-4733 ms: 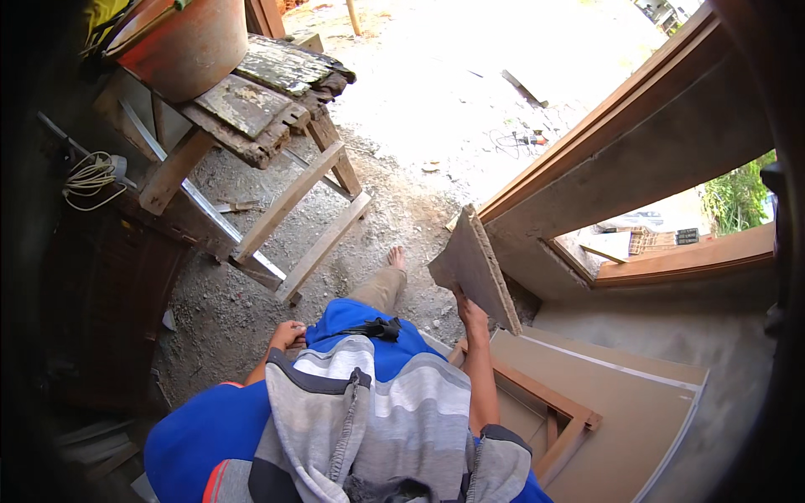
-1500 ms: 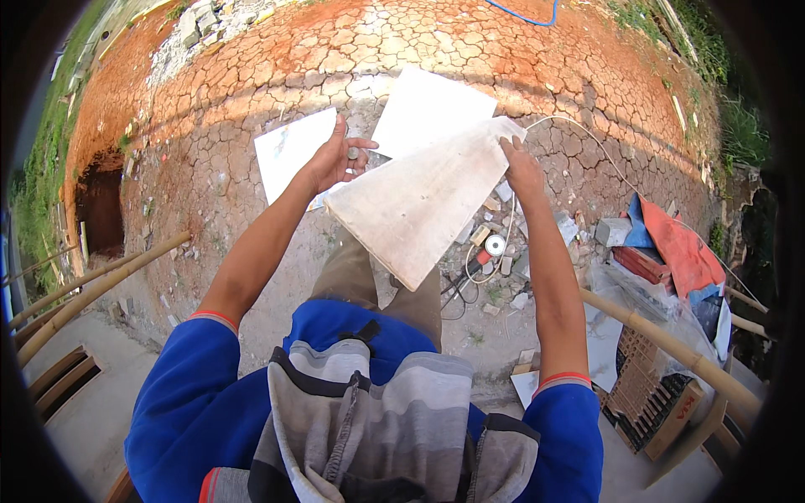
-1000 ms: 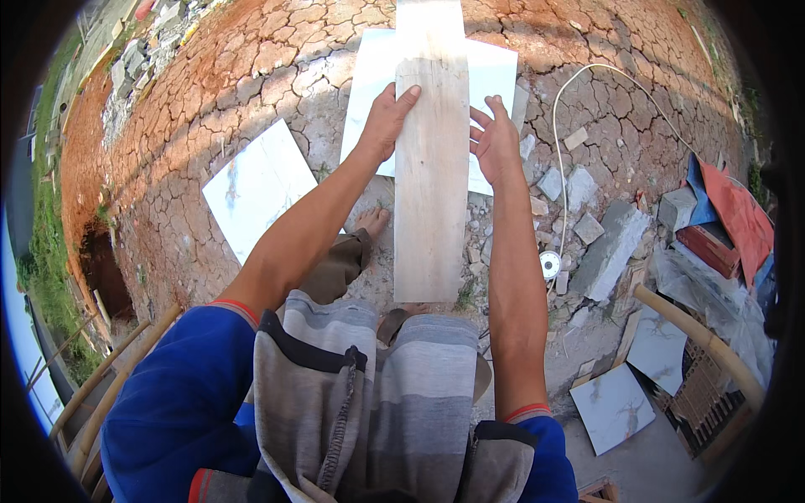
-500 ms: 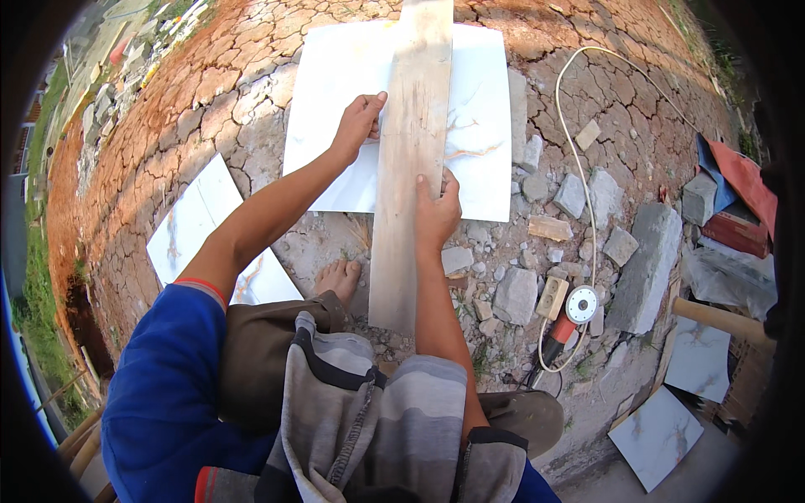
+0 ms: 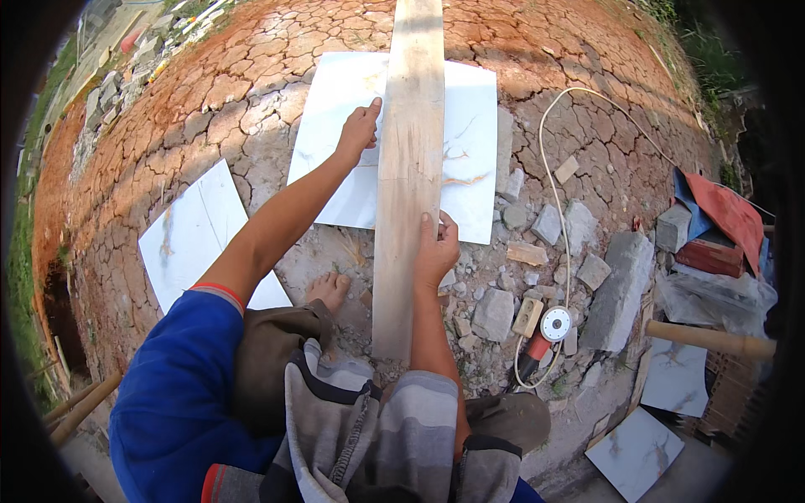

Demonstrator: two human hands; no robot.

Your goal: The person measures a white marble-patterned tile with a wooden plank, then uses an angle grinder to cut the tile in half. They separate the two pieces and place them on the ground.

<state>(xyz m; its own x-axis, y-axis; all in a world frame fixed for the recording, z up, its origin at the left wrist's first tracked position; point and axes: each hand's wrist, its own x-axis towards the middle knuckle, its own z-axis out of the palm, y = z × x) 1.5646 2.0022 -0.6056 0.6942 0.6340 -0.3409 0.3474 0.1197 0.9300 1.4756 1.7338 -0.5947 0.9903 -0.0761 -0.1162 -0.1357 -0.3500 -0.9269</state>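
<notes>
A long wooden plank [image 5: 410, 126] lies across a large white marble-patterned tile [image 5: 470, 159] on the ground. Its near end reaches past the tile toward my legs. My right hand [image 5: 437, 251] grips the plank's right edge near the tile's front edge, thumb on top and fingers curled at the side. Over the tile, close to the plank's left edge, is my left hand [image 5: 359, 134], fingers bent and drawn together. Whatever it may hold is too small or hidden to make out. My bare foot [image 5: 329, 291] rests just left of the plank's near end.
Another white tile [image 5: 189, 239] lies at the left. Right of the plank are broken concrete pieces [image 5: 495, 314], an angle grinder [image 5: 545, 335], its pale cable [image 5: 541, 142] and a socket block [image 5: 527, 317]. Farther right are a concrete slab [image 5: 619, 289], a bamboo pole [image 5: 708, 342] and a tile offcut [image 5: 635, 454].
The whole view has shifted, so the tile and plank sit lower in the picture. My right hand has slid a little toward me along the plank's edge. My left hand stays beside the plank.
</notes>
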